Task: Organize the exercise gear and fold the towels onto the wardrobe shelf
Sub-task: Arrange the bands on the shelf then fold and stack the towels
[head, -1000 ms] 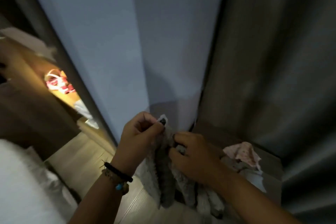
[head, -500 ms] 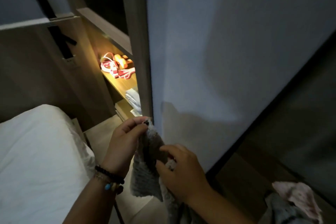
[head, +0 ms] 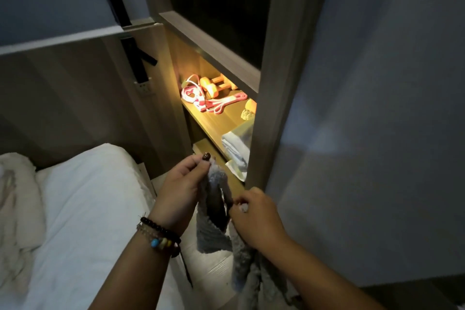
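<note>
- Left hand point(head: 182, 187): wrist carries bead bracelets point(head: 159, 235); thumb and fingers pinch the top corner of a grey towel point(head: 214, 211), raised in front of the wardrobe's lower edge.
- Right hand point(head: 254, 219): fingers curled, gripping the towel's other edge, lower than the left and just right of it. A small white tag or bit of cloth shows at the fingertips.
- Towel: fuzzy, grey, hangs folded between the two hands; its loose end trails down under the right forearm and out of the bottom of the view.
- Bed point(head: 75, 221): white sheet and pillow to the left, beneath the left arm.
- Door point(head: 377, 108): pale panel filling the right side, its wooden edge post standing just beyond the right hand.
- Shelf point(head: 216, 121): lit warm yellow, inside the wardrobe, beyond the hands.
- Near front of shelf: a folded pale towel stack point(head: 237, 145), partly hidden behind the post; another light cloth point(head: 237, 170) lies on the level below it.
- Farther back on shelf: pink resistance band point(head: 226, 103), pink-and-white jump rope point(head: 193, 94) coiled beside it, and an orange dumbbell point(head: 216, 84) at the rear.
- Right edge of shelf: yellowish knobbly object point(head: 249, 112), half hidden; cannot tell what it is.
- Upper compartment point(head: 219, 2): dark, contents not visible.
</note>
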`<state>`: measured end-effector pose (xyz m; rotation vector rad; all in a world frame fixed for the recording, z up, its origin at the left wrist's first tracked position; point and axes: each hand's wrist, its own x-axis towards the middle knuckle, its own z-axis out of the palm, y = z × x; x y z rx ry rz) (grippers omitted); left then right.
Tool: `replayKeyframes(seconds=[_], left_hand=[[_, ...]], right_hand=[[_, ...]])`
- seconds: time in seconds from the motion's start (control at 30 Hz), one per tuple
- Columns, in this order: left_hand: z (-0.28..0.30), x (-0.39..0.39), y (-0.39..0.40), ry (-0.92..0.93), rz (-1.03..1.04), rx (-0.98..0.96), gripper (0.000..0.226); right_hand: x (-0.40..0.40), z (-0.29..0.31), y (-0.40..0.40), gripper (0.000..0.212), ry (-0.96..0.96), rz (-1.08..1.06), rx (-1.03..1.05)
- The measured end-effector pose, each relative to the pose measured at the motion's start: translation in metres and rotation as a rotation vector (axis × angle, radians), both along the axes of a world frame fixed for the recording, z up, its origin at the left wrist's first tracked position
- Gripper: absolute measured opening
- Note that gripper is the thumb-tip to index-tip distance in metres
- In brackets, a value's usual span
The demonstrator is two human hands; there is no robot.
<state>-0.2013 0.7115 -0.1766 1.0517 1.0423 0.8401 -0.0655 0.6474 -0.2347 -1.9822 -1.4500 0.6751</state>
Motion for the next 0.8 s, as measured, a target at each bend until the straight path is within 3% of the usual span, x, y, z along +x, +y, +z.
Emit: replayKeyframes(seconds=[0.1, 0.27, 0.47, 0.7, 0.8], left_hand=[[-0.007, -0.014, 0.026, -0.034, 0.092, 0.002, 0.022], [-0.018, -0.024, 0.072, -0.079, 0.272, -0.011, 0.022], [-0.012, -0.019, 0.129, -0.156, 0.409, -0.019, 0.022], [0.008, -0.042, 0.204, -0.386, 0.621, -0.008, 0.022], [0.018, -0.051, 0.231, -0.448, 0.668, 0.025, 0.02]], right_hand=[[-0.006, -0.005, 0.022, 0.016, 0.053, -0.026, 0.006], [-0.004, -0.008, 0.062, 0.007, 0.052, 0.09, -0.082], [-0.005, -0.009, 0.125, 0.028, 0.026, 0.117, -0.047], [-0.002, 0.013, 0.192, 0.013, -0.201, 0.306, -0.006], [0.001, 0.018, 0.214, 0.016, -0.231, 0.314, 0.012]])
